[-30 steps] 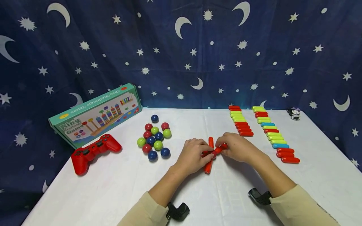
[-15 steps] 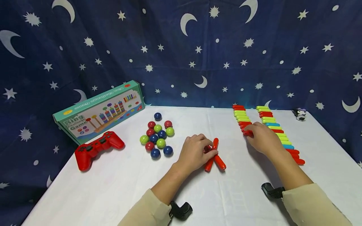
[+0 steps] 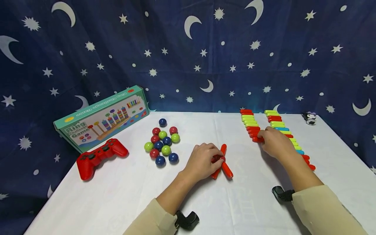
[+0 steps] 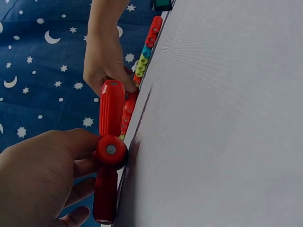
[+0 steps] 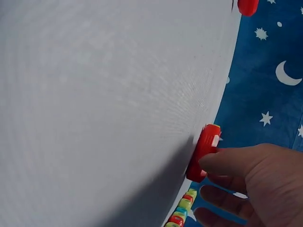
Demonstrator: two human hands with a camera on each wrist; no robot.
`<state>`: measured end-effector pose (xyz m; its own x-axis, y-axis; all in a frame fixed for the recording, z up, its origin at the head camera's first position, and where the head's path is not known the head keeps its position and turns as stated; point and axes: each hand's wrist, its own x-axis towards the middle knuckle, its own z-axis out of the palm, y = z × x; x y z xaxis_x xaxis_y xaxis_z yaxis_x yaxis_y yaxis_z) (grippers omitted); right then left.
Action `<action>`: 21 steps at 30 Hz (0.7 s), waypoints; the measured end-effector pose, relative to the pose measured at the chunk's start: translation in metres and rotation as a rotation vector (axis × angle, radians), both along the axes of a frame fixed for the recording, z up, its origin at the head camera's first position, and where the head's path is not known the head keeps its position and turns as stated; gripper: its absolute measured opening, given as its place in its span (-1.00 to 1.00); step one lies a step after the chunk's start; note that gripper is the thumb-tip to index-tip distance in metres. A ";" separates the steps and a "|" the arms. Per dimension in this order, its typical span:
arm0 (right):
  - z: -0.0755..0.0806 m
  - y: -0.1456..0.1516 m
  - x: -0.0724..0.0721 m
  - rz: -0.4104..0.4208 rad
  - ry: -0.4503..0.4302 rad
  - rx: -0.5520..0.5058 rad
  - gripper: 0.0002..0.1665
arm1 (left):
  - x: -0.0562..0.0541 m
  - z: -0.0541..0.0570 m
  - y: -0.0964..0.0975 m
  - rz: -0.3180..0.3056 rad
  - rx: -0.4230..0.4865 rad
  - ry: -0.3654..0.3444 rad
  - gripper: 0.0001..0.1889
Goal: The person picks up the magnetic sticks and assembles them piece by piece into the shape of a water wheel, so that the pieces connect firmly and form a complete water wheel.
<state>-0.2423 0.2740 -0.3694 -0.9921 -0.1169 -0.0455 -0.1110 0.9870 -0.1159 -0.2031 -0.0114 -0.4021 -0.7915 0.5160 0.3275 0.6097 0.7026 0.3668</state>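
My left hand [image 3: 202,161] grips a cluster of red plastic rods [image 3: 227,170] joined at their middle, low over the white table. One rod points away from me and two splay toward me; the fingers partly hide the join. From the left wrist, a rod end with a grey disc [image 4: 111,149] faces the camera, between an upper rod [image 4: 112,109] and a lower one. My right hand [image 3: 277,142] pinches a single red rod [image 3: 258,139] at the near end of the left-hand row. In the right wrist view, thumb and fingers hold this red rod [image 5: 204,146].
Red and lime rods make the left row [image 3: 250,121]; a second row [image 3: 282,129], with blue ones too, runs behind my right forearm. Several coloured balls [image 3: 166,150], a red game controller [image 3: 101,156] and a game box [image 3: 102,119] stand left. A small figurine [image 3: 309,117] sits back right.
My right hand has left the joined rods and moved right and away from me to the left row, taking hold of a red rod. My left hand stays on the joined rods.
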 end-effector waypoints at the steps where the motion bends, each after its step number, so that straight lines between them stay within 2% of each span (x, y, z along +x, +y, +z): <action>1: 0.000 0.001 0.000 -0.001 -0.010 -0.004 -0.54 | 0.000 0.000 0.000 0.001 0.002 -0.001 -0.81; 5: 0.002 0.002 -0.001 0.004 -0.082 -0.040 -0.65 | 0.001 -0.001 0.001 0.006 0.006 -0.009 -0.80; 8: 0.002 -0.001 0.001 0.027 -0.147 -0.111 -0.64 | 0.001 -0.001 0.002 0.008 0.010 -0.014 -0.80; 17: 0.014 -0.027 0.023 0.179 -0.319 -0.375 -0.72 | 0.003 0.001 0.004 0.018 0.006 -0.002 -0.80; 21: 0.018 -0.042 0.028 0.235 -0.363 -0.444 -0.78 | 0.003 0.002 0.004 0.024 -0.003 0.007 -0.80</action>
<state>-0.2147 0.2317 -0.3519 -0.8681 -0.4152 -0.2720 -0.1958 0.7900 -0.5811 -0.1998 -0.0077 -0.4006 -0.8011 0.4983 0.3315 0.5956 0.7181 0.3599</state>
